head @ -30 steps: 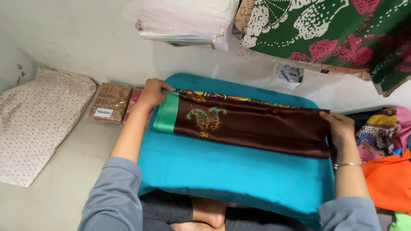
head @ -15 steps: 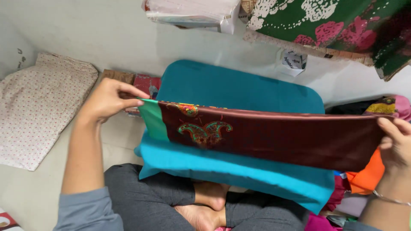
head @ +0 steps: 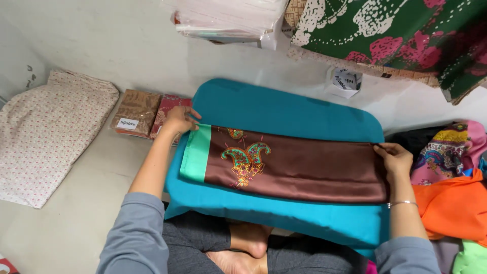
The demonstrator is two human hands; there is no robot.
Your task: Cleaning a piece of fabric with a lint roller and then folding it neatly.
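A brown scarf [head: 304, 167] with a green end band and a paisley motif lies folded into a long strip on a teal cushion [head: 284, 109] across my lap. My left hand [head: 178, 119] pinches the strip's far left corner at the green band. At the opposite end, my right hand [head: 394, 156] grips the far right corner. Both hands press the cloth flat against the cushion.
Two packaged fabrics [head: 136, 112] lie on the floor left of the cushion, beside a floral pillow [head: 45, 134]. Colourful cloths, one orange [head: 449, 205], pile up at the right. A green patterned cloth [head: 401, 30] and a stack of plastic packets [head: 228, 18] sit at the back.
The scarf strip was lifted off the cushion and held stretched in the air; now it lies flat on the cushion again, with both hands still at its ends.
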